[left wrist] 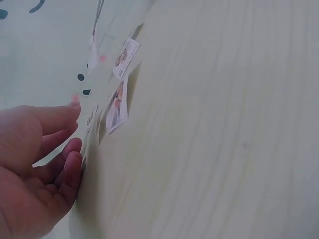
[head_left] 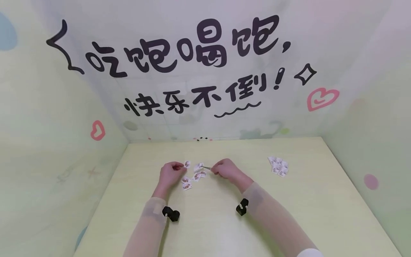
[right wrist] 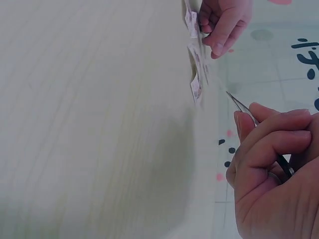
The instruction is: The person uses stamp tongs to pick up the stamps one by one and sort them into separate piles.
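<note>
My right hand [head_left: 226, 169] grips a pair of slim metal tweezers [right wrist: 244, 106], whose tips point left. At those tips is a pale stamp-like piece of paper [head_left: 198, 167]; whether the tweezers pinch it I cannot tell. My left hand [head_left: 171, 175] has its fingertips beside another small printed stamp [head_left: 187, 164]. In the left wrist view its fingers are loosely bent, with no stamp visible between them. Several more stamps [head_left: 186, 186] with food-like pictures lie between the hands, some overlapping. A curled stamp [left wrist: 117, 105] shows up close in the left wrist view.
To the right lies a cluster of pale stamps [head_left: 278, 166], their pictures hard to make out. The light wooden table [head_left: 208, 228] is bounded by printed white walls at the back and both sides. Each wrist carries a black camera mount [head_left: 171, 213].
</note>
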